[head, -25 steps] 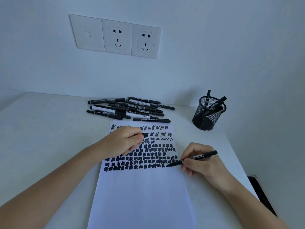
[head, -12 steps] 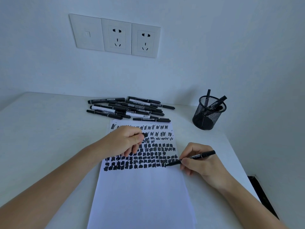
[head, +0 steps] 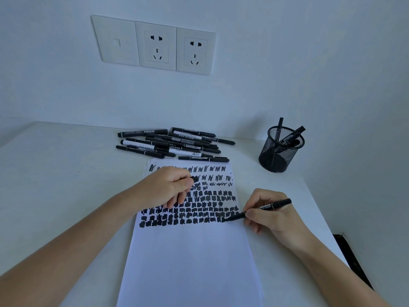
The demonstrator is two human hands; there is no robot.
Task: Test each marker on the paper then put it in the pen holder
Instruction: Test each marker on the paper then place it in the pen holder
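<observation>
A white sheet of paper [head: 192, 262] lies on the table, its upper half covered in rows of black test scribbles. My right hand [head: 272, 213] grips an uncapped black marker [head: 267, 207], whose tip touches the paper at the right end of the lowest row. My left hand [head: 170, 187] rests on the upper part of the sheet and pinches the marker's black cap [head: 195, 179]. A black mesh pen holder [head: 279, 151] stands at the back right with a few markers in it. Several black markers [head: 174, 144] lie in a pile behind the paper.
The white table [head: 55, 185] meets the wall at the back, where a panel of wall sockets [head: 155, 45] is mounted. The table's right edge drops off beside my right forearm, with a dark gap [head: 352, 262] below it.
My right hand has slid the marker tip a little to the left along the bottom row of marks. My left hand has stayed in place on the paper.
</observation>
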